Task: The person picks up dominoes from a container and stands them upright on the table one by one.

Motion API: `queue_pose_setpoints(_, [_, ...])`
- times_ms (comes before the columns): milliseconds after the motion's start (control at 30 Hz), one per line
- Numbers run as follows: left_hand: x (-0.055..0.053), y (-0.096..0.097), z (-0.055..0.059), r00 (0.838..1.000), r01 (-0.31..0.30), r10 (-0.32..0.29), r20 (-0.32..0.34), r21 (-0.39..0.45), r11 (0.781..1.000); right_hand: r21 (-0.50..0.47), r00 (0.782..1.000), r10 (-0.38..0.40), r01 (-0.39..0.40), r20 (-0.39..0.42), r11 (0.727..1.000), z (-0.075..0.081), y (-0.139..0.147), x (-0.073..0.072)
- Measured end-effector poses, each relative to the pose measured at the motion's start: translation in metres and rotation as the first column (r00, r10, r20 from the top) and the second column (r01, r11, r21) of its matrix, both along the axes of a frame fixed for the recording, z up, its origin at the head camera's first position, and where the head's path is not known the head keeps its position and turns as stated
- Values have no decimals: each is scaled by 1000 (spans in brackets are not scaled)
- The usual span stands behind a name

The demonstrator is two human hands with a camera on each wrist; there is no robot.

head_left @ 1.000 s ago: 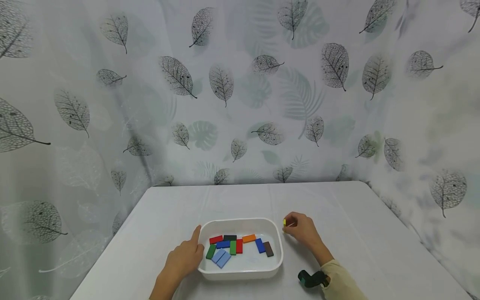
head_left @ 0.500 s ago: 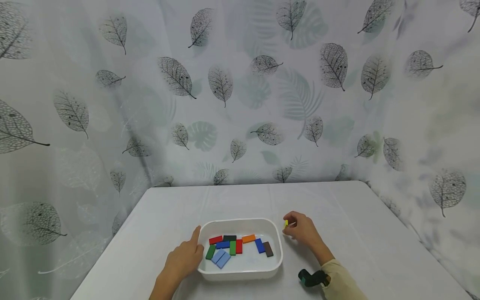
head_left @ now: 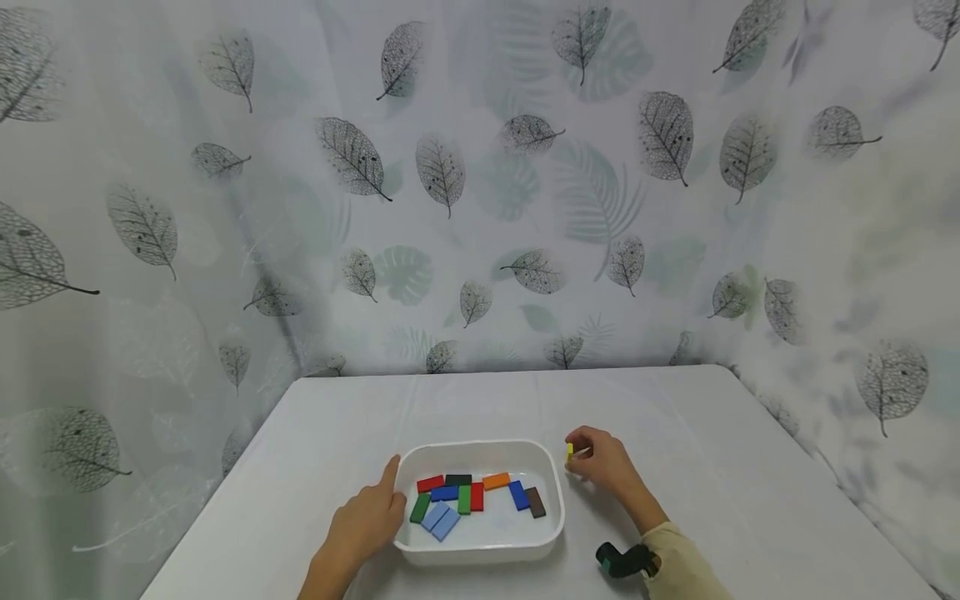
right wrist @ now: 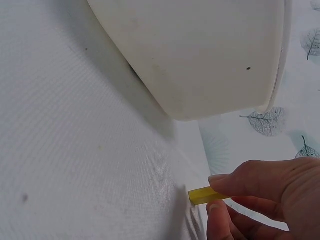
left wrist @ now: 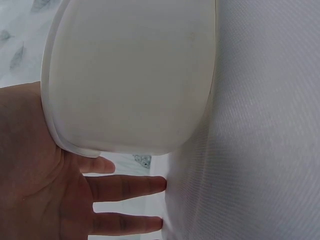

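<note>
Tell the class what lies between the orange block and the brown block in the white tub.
A dark blue block lies between the orange block and the brown block; the head view shows it.

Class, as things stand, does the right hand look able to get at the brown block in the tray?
Probably not straight away: the right hand pinches a yellow block. Otherwise the way looks free: the brown block lies uncovered near the right end of the open-topped white tray.

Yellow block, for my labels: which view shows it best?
The right wrist view: there the yellow block shows large, pinched by the right hand. The head view shows it tiny; the left wrist view, not at all.
</note>
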State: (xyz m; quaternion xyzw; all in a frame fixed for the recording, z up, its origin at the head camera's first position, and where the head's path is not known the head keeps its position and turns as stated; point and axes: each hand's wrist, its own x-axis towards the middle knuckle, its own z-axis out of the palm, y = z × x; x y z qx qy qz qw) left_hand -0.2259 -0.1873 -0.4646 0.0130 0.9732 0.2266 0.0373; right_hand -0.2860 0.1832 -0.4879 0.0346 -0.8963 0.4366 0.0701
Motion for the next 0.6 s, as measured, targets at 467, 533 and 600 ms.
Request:
queue_pose_setpoints(467, [0,0,0,1000,4,-4,-6,0,1000,10,988,-84,87,-130,996,5,-2,0])
queue_pose_setpoints(533, [0,0,-1,1000,0,0,-2,1,1000,-8,982,-100,100,-159,995,10,-3,2])
queue_pose_setpoints(600, [-1,0,-2,1000,1,-1,-3,-2,1000,-10,977,-101,101,-186,995,17,-5,5])
